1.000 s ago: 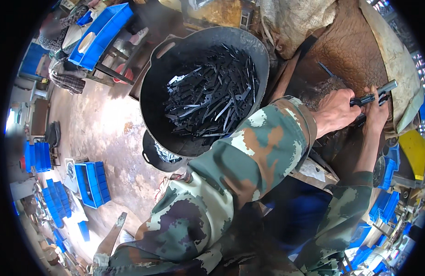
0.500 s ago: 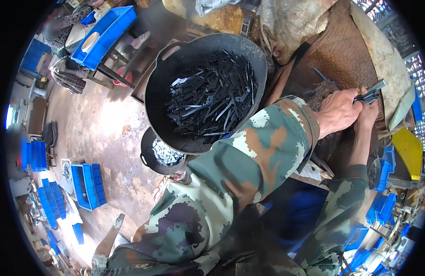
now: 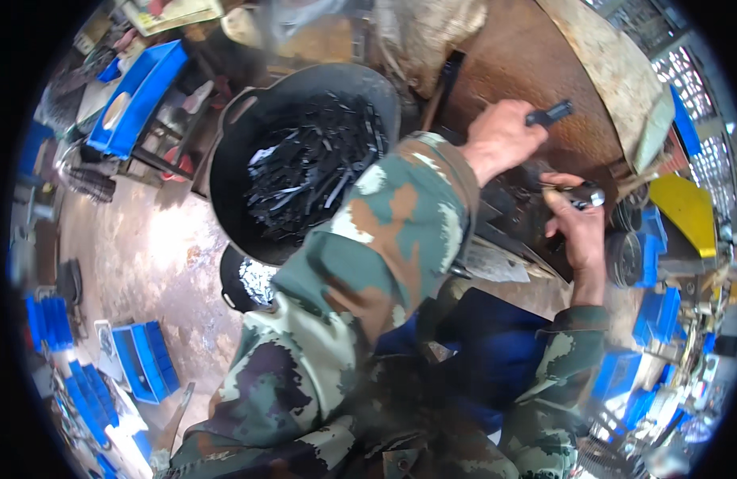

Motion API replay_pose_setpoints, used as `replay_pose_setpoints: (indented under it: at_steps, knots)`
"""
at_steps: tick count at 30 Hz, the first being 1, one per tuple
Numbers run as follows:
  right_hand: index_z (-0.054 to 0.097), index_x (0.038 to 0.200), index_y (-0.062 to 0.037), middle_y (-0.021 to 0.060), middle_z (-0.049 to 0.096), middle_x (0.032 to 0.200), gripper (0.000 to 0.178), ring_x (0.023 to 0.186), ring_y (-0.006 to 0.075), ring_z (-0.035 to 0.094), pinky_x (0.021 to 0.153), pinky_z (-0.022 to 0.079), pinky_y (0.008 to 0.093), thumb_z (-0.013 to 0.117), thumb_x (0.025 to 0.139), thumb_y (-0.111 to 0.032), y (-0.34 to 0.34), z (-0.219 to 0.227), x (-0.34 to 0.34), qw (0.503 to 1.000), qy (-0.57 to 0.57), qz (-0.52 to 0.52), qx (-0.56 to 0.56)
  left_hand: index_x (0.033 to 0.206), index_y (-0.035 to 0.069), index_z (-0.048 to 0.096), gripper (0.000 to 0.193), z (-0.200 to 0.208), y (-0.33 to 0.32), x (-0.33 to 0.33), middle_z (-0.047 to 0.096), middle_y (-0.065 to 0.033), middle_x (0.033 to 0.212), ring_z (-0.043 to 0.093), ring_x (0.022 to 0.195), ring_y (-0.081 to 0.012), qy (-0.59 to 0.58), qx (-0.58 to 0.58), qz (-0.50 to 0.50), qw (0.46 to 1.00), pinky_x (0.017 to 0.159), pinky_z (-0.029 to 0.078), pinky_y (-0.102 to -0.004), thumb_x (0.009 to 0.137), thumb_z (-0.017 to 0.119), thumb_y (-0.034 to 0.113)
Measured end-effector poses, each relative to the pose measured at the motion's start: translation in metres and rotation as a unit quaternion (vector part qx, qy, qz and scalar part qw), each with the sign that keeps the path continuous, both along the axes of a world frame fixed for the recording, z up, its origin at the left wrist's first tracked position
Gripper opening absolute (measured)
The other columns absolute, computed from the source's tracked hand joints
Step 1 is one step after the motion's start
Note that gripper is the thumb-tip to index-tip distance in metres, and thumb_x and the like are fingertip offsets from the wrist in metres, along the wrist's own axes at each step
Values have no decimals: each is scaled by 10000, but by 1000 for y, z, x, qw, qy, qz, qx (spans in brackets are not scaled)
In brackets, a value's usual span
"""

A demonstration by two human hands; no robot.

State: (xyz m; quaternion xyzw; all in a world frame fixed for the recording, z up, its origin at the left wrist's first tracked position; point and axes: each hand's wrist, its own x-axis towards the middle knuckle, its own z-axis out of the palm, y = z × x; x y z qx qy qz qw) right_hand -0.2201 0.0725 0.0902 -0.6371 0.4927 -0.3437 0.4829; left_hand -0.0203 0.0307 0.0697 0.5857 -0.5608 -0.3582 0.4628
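My left hand is closed over the brown worn work surface, gripping a short black bar-shaped piece that sticks out past the fingers. Nearer to me, my right hand is curled around a dark, shiny piece with a silver rounded end. Blur hides its exact kind. A gap separates the two hands. Left of them stands a large black tub holding many thin black strips. Part of the tub lies behind my left sleeve.
A smaller black tub with small silvery pieces sits below the large one. Blue bins stand on the floor at left. Right of the work surface are a yellow panel and dark round containers. Pale sacking borders the far side.
My hands were together at the right of the work surface; now they are apart, each with a piece. My left hand has moved left, my right nearer to me. The whole view has shifted.
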Motion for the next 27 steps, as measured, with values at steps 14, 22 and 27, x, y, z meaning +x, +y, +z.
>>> replay_pose_setpoints:
  at_steps: [14,22,27]
  knots:
    - [664,1037,-45,48,644,1179,329,1084,310,625,896,520,404,641,723,49,62,-41,-24,922,255,246,-157,1109,127,726,339,-35,-12,13,717,-168,984,670,978,-354,-234,69,-95,965,853,509,-435,846,684,335]
    - [647,1046,-6,57,681,957,229,798,125,640,617,547,277,651,905,-187,29,-23,-23,985,108,58,123,1165,112,698,338,-56,-17,16,700,-183,1061,642,1056,-363,-276,129,-145,941,901,489,-432,875,681,284]
    - [633,1070,-20,59,675,972,175,635,70,551,490,509,257,589,976,-162,10,-24,-17,992,21,-61,104,1196,97,680,353,-70,-27,13,690,-191,1092,627,1087,-377,-265,126,-141,946,922,484,-436,889,676,270]
